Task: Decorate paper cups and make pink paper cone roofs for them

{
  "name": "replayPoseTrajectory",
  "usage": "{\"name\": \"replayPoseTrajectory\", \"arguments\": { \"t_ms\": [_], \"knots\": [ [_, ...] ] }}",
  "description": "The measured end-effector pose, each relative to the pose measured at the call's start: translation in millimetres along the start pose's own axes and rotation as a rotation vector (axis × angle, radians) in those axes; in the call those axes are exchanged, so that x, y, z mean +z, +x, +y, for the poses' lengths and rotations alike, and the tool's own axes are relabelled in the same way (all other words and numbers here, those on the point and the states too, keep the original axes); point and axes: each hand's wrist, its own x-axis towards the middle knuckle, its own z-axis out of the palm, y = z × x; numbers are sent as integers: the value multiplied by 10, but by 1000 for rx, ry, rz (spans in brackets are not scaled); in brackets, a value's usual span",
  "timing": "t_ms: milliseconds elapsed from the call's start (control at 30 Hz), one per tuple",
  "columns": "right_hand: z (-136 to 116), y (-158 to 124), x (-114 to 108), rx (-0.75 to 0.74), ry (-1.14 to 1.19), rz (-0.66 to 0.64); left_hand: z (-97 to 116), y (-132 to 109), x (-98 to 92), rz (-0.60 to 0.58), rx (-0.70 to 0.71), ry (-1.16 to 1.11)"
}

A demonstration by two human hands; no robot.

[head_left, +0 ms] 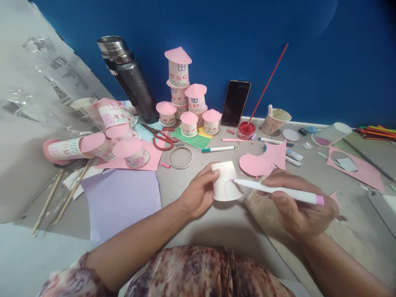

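Observation:
A white paper cup [225, 185], upside down and slightly tilted, is held at its left side by my left hand [199, 192], fingers wrapped round it. A thin pink curved line shows on its front. Between the fingers of my right hand [298, 202] is a white marker [278, 191] with a pink end, its tip at the pink line on the cup. Behind the cup lie a roll of tape [169, 158] and a green-tipped marker [218, 149]. A cut pink paper [262, 161] is beyond my right hand.
Decorated cups with pink cone roofs [178, 74] stand stacked at the back, others lie left. A dark flask [133, 82], red scissors [163, 140], a phone [236, 103], a red paint pot [246, 130] with a brush and purple paper [123, 202] surround the work spot.

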Motion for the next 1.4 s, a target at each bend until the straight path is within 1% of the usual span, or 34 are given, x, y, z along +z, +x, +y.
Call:
{"name": "replayPoseTrajectory", "arguments": {
  "t_ms": [200,433,567,733,933,1167,1400],
  "knots": [
    [9,-14,4,9,10,-13,-11,-2,2,0,4,14],
    [5,-6,19,26,75,-36,-3,-9,4,-16,11,29],
    [-4,12,19,-2,96,-36,-9,-7,0,-25,16,20],
    [3,-3,16,17,48,-18,-16,-9,6,-10,24,28],
    [-3,15,27,18,84,-38,-7,-12,15,2,24,40],
    [-2,9,18,35,41,-15,-5,-14,25,11,23,36],
    [10,11,24,-1,158,-78,16,-25,32,28,7,38]
  ]
}}
